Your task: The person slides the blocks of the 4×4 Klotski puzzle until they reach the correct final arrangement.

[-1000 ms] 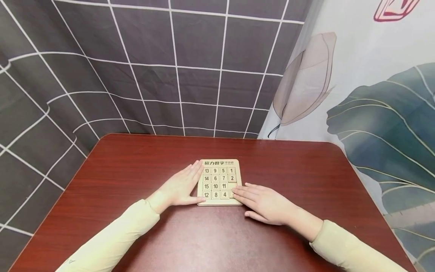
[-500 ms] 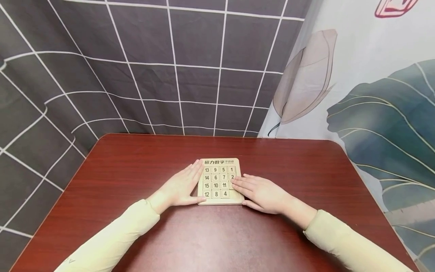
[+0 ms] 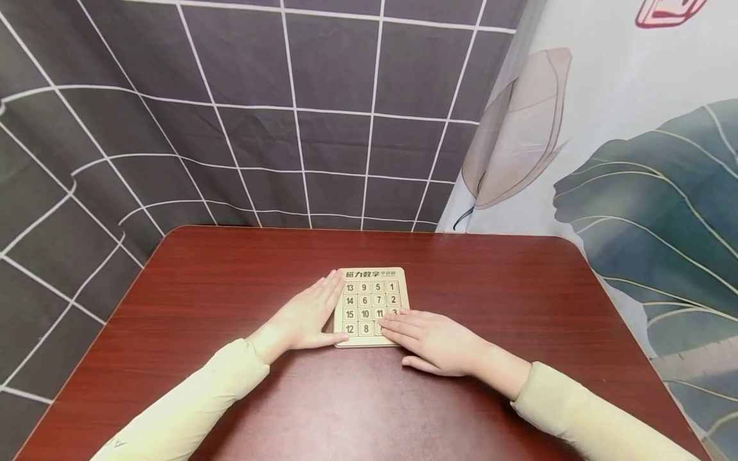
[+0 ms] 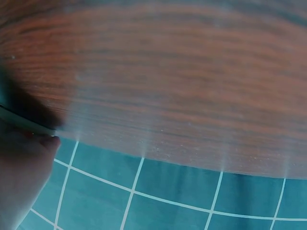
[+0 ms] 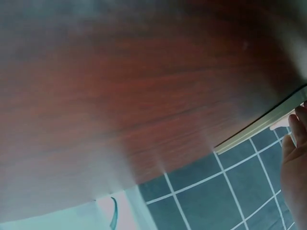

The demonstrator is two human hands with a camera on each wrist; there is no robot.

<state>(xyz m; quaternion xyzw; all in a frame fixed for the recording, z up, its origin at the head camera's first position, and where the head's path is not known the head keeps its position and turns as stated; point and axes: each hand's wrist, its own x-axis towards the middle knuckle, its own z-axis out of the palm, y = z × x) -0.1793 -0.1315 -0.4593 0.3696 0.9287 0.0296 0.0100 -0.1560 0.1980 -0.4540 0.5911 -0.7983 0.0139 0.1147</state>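
Observation:
A pale wooden number sliding puzzle [image 3: 371,274] lies flat on the table, its rows of numbered tiles facing up. My left hand [image 3: 302,314] rests at its left side, fingers extended along the edge and thumb on the lower left corner. The straight fingers of my right hand [image 3: 441,342] touch the lower right tiles. They partly cover the 4 tile and hide the bottom right corner; the 3 tile [image 3: 394,312] shows just above them. In the right wrist view, the board's edge [image 5: 259,124] appears beside my right hand [image 5: 297,158]. The left wrist view catches part of my left hand [image 4: 24,177].
The reddish-brown wooden table [image 3: 259,256] has rounded far corners. Behind it hangs a dark grey curtain [image 3: 242,141] with a white grid. A pale curtain [image 3: 628,192] with leaf prints hangs at the right.
My right fingers slid a tile up the right column, leaving a gap at the bottom right. Then they moved down and left onto the 4 tile. My left hand stayed in place.

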